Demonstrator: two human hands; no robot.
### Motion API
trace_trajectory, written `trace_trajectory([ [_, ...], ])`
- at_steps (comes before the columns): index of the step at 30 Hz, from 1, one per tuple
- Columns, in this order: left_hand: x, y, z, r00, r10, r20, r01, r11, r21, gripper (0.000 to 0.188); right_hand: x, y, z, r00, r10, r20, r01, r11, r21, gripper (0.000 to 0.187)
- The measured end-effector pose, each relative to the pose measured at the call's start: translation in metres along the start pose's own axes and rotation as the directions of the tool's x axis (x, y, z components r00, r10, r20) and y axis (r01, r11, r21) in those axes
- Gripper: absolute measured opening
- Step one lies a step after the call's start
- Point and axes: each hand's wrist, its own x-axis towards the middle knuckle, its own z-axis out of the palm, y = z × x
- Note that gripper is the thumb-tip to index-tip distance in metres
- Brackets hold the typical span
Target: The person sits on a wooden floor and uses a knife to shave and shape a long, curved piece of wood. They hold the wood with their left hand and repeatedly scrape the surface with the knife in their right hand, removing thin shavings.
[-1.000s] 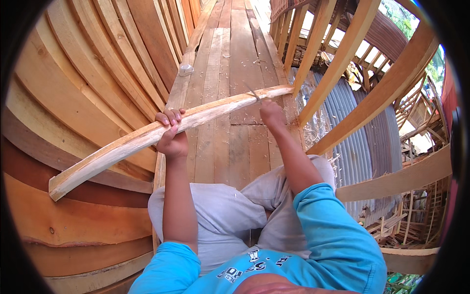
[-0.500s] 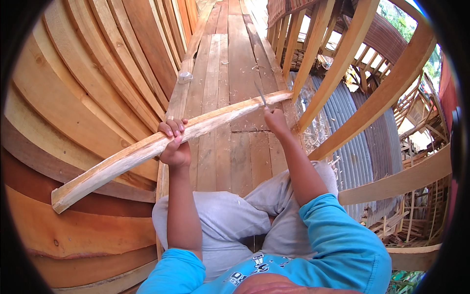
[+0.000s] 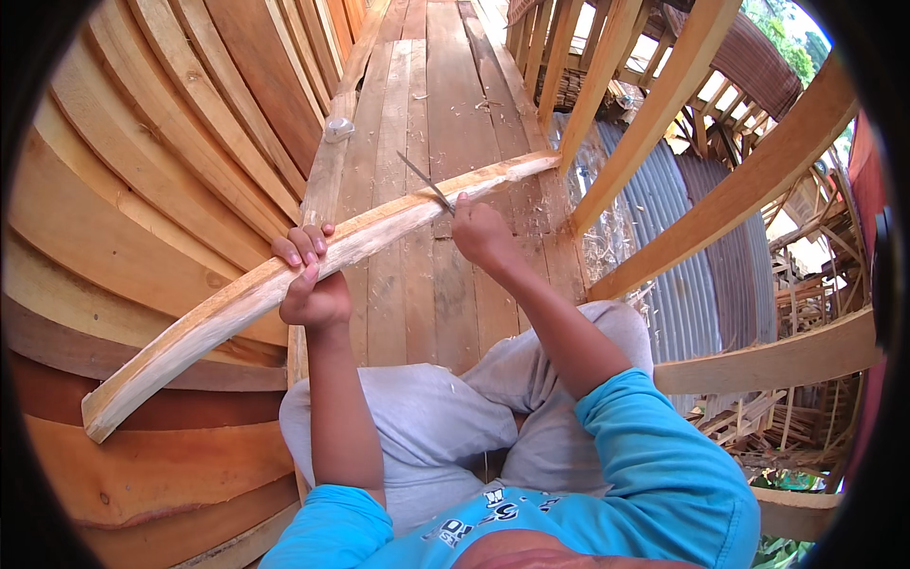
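The right hand point(image 3: 482, 234) hides the handle of the knife point(image 3: 423, 176). The beam point(image 3: 204, 318) hides part of the left hand point(image 3: 319, 302); whether its far tip touches the railing point(image 3: 654, 114) is unclear. A pale object point(image 3: 338, 129) is too small to identify. The lower edge cuts off the shirt point(image 3: 654, 455).

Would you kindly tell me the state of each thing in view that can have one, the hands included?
Wooden pole: slanting, bare, one face rough and pale.
Knife: blade exposed, crossing over the pole in the picture.
Left hand: closed around the pole.
Right hand: closed on the knife's handle end.
Floorboards: strewn with shavings.
Legs: bent.
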Motion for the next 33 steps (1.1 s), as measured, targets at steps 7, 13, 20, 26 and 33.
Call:
trace_trajectory([
  [7, -0.003, 0.001, -0.006, 1.0, 0.012, -0.014, -0.012, 1.0, -0.011, 0.025, 0.002, 0.007, 0.011, 0.98, -0.155, -0.127, 0.148, 0.987, -0.065, 0.058],
  [13, 0.002, -0.001, -0.003, 1.0, -0.003, 0.009, 0.003, 1.0, -0.003, 0.026, 0.04, 0.052, -0.007, 0.98, -0.095, -0.176, 0.075, 0.99, -0.117, 0.059],
  [20, 0.002, -0.001, -0.006, 1.0, -0.003, 0.027, 0.003, 1.0, -0.003, 0.026, 0.011, 0.025, -0.007, 0.995, 0.02, -0.102, -0.02, 1.0, -0.001, 0.059],
  [26, -0.001, 0.001, -0.006, 1.0, 0.005, 0.003, -0.005, 1.0, -0.004, 0.027, -0.004, 0.007, 0.007, 0.973, -0.206, -0.108, 0.189, 0.971, -0.145, 0.051],
  [33, 0.001, 0.003, -0.008, 1.0, -0.016, 0.014, 0.016, 1.0, 0.008, 0.026, 0.061, 0.097, -0.012, 0.95, 0.222, -0.219, -0.239, 0.97, -0.053, 0.057],
])
